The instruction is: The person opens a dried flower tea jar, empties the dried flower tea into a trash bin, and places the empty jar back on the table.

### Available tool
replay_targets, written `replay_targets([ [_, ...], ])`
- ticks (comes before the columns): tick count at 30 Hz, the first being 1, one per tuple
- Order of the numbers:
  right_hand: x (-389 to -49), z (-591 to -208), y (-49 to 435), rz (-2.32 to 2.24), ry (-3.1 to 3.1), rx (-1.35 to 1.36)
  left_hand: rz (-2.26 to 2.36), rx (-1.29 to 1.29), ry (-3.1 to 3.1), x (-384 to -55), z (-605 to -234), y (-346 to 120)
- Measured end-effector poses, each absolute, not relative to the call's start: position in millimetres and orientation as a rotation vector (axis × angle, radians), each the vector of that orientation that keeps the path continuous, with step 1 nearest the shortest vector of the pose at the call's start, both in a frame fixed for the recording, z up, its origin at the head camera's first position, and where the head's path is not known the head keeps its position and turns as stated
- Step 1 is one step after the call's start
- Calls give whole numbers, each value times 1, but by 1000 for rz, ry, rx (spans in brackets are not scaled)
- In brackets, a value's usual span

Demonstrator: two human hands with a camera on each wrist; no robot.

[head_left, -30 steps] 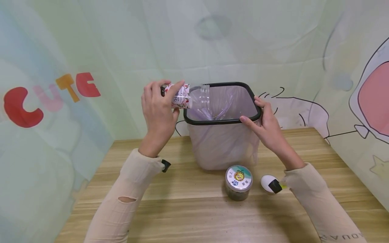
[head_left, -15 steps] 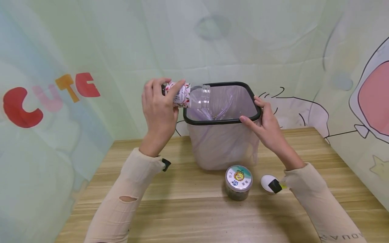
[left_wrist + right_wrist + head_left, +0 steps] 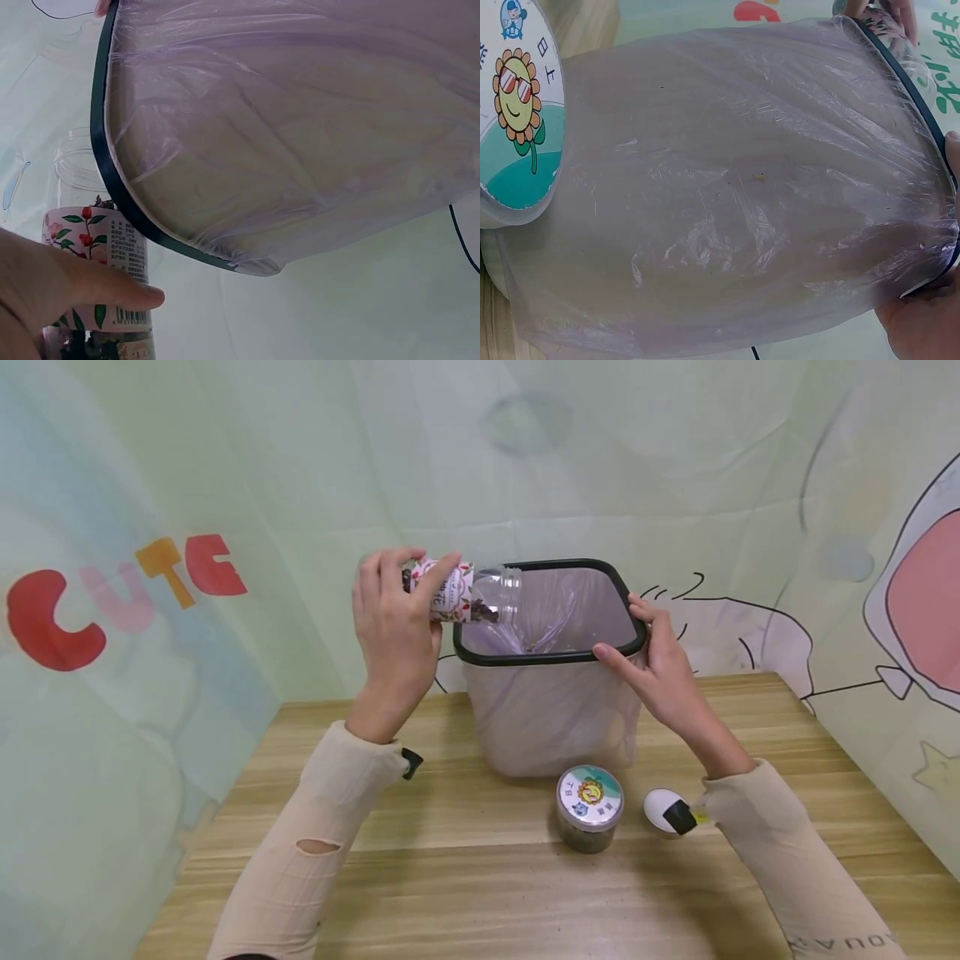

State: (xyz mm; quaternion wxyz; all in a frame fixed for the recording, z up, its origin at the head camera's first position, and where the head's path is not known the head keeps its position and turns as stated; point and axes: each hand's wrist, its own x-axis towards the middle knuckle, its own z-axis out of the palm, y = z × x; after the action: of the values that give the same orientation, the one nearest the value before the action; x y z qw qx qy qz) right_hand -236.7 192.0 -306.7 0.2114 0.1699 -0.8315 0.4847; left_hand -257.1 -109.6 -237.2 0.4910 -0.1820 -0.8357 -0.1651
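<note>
My left hand grips a clear plastic jar by its floral-labelled body. The jar lies nearly sideways, its uncapped mouth over the left rim of a trash can. Dark dried pieces lie along the jar's lower side near the neck; more dark contents show at its base in the left wrist view. On the right, my right hand holds the can's black rim, thumb in front and fingers at the side. A thin purple bag lines the can and hangs over its outside.
A round lidded jar with a sunflower picture on its lid stands on the wooden table before the can. A white lid lies to its right, partly behind the wrist camera. A printed cloth hangs behind.
Dark pieces have slid inside the jar toward its mouth, where the neck looked clear before. The left hand has shifted very slightly; the right hand keeps its place on the rim.
</note>
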Motion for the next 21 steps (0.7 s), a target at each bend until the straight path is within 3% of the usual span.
replay_targets([
  [21, -236, -307, 193, 1357, -2307, 482, -338, -456, -1977, -258, -238, -105],
])
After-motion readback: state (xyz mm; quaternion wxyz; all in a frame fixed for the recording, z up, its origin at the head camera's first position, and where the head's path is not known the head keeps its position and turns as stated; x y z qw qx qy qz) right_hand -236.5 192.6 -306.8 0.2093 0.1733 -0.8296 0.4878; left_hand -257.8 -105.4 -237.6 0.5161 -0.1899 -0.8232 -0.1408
